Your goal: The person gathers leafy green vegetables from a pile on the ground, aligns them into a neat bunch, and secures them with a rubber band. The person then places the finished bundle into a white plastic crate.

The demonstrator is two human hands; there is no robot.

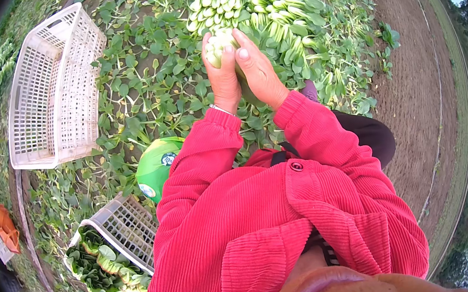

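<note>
My left hand [223, 81] and my right hand [260, 71] clasp a bundle of leafy greens with pale stem bases [220, 45] from both sides. The bases point up and away from me, while the leaves are mostly hidden between my palms. Just beyond my fingertips lies a pile of cut greens [215, 6], with a larger pile [281, 2] to its right. Both rest on the leafy ground, their pale bases largely turned towards me.
An empty-looking white plastic crate [49, 90] stands at the left. Nearer me, another crate [127, 231] holds greens [103, 260]. A green printed bag or cushion [159, 167] lies beside my sleeve. Bare soil [405, 66] runs along the right. Dark-blue clothing shows far left.
</note>
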